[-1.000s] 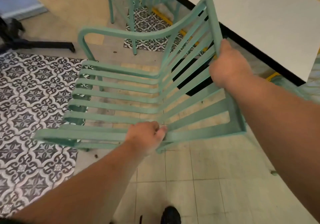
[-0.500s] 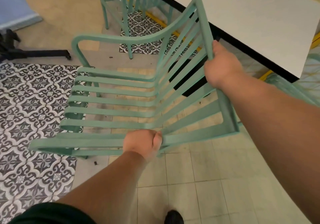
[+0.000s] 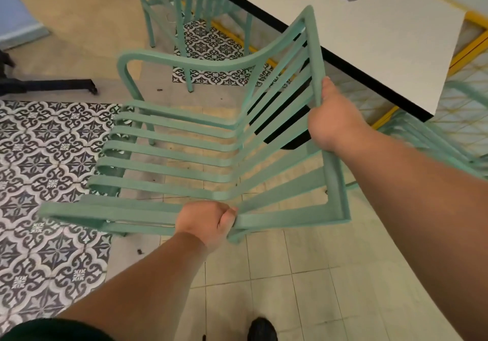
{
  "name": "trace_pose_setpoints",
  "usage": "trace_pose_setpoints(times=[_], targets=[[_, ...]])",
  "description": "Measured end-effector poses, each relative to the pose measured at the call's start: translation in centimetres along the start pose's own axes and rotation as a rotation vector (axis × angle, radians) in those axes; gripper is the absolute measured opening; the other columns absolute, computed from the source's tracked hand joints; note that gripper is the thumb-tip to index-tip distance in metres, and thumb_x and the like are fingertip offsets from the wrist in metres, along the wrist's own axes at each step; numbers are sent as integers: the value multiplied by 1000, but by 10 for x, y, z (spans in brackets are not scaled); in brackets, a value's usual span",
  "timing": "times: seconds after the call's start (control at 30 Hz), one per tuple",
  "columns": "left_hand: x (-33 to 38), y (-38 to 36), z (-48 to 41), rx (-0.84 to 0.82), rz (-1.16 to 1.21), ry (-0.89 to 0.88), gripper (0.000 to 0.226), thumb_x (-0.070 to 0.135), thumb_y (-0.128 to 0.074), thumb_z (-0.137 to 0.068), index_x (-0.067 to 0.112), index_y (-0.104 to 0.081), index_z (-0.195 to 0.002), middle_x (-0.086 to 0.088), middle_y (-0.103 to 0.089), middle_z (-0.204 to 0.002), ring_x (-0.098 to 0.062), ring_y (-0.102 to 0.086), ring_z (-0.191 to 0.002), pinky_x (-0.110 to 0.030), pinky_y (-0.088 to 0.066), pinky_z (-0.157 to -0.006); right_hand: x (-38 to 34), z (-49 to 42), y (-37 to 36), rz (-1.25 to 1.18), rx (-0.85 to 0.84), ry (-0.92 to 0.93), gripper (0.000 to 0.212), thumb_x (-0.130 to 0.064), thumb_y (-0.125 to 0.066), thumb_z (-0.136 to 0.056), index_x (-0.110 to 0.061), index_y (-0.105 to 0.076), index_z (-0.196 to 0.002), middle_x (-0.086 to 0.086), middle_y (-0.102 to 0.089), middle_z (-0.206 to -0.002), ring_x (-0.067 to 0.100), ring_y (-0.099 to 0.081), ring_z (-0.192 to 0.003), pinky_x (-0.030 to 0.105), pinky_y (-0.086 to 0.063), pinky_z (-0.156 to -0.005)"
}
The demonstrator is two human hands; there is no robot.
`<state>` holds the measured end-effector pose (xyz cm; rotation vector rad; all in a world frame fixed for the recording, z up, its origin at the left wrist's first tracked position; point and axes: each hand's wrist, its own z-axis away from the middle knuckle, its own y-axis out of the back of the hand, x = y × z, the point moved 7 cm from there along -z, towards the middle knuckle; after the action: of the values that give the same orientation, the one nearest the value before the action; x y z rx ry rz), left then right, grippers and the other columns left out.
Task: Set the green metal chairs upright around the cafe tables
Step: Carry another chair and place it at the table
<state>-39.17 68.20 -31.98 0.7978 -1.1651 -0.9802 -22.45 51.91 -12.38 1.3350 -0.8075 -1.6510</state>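
A green slatted metal chair (image 3: 169, 156) is held in front of me above the floor, seat facing up, backrest toward the white cafe table (image 3: 356, 37). My left hand (image 3: 208, 220) is closed on the near side rail where seat meets back. My right hand (image 3: 331, 119) grips the top rail of the backrest. The chair's legs are mostly hidden under the seat.
Another green chair (image 3: 182, 10) stands upright at the table's left side. A third green chair (image 3: 433, 142) shows partly at the right under the table edge. A black stand base (image 3: 47, 84) lies on the floor at left. My shoe (image 3: 261, 328) is at the bottom.
The chair and both hands have shifted slightly left and down in view while my grip stays the same. The table now shows more at the upper right.
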Motion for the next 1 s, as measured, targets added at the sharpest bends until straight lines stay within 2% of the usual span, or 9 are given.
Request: trace_pose_setpoints(times=[0.07,0.2,0.33,0.43,0.6,0.73,0.83,0.93,1.0], targets=[[-7,-2,5,-18,5,-12,50,50,-27,-103,27,-55,-68,1,-57,-63,-21,-59,-67,-32,-40,-59,2,10,-1,16,-18,-19,75,-5,-40,-102,-26,-5,-165,15,-50,-132,28,-54,-92,38,-45,-77],[-27,-2,16,-47,5,-44,52,58,-20,-92,27,-46,-61,2,-52,-58,-19,-55,-65,-32,-30,-53,7,33,-8,-35,4,-48,72,-8,-41,-102,-20,-7,-165,10,-50,-126,28,-53,-87,35,-41,-71],[-41,1,19,-53,20,-104,56,64,-9,-82,25,-42,-59,2,-51,-57,-19,-54,-62,-34,-44,-60,12,47,-17,-134,0,-104,75,-10,-41,-102,-24,-2,-164,13,-50,-124,19,-52,-75,32,-35,-53],[-52,6,20,-30,23,-170,52,62,-13,-84,28,-40,-56,2,-50,-56,-18,-50,-59,-34,-45,-60,11,55,-21,-164,-17,-120,76,-10,-40,-103,-25,1,-165,11,-43,-118,13,-43,-70,28,-31,-50],[-81,10,16,-15,3,-233,53,56,-25,-85,19,-57,-64,1,-60,-59,-19,-56,-59,-34,-51,-61,8,70,-33,-279,12,-146,68,-12,-42,-101,-24,-12,-161,10,-48,-117,18,-52,-77,31,-39,-54],[-102,16,11,54,63,-323,40,50,-37,-90,28,-48,-59,6,-57,-55,-17,-54,-53,-33,-50,-56,5,77,-44,-332,38,-120,74,-17,-41,-103,-24,0,-164,6,-40,-118,12,-49,-76,31,-39,-59],[-107,18,8,75,58,-344,38,47,-37,-90,29,-49,-59,9,-53,-55,-14,-50,-53,-32,-46,-55,4,76,-49,-374,73,-108,72,-17,-41,-103,-25,-3,-164,6,-41,-120,14,-51,-78,32,-42,-61],[-109,18,6,18,5,-268,49,53,-31,-88,21,-61,-64,6,-59,-59,-17,-56,-59,-37,-53,-64,2,75,-48,-443,135,-110,64,-13,-41,-99,-22,-21,-159,9,-49,-122,22,-59,-82,42,-55,-65],[-105,18,5,-121,-87,-152,57,59,-21,-83,20,-58,-66,3,-58,-63,-17,-57,-66,-39,-51,-76,2,77,-48,-463,146,-119,68,-13,-41,-99,-25,-17,-161,7,-50,-122,26,-62,-89,48,-59,-77]])
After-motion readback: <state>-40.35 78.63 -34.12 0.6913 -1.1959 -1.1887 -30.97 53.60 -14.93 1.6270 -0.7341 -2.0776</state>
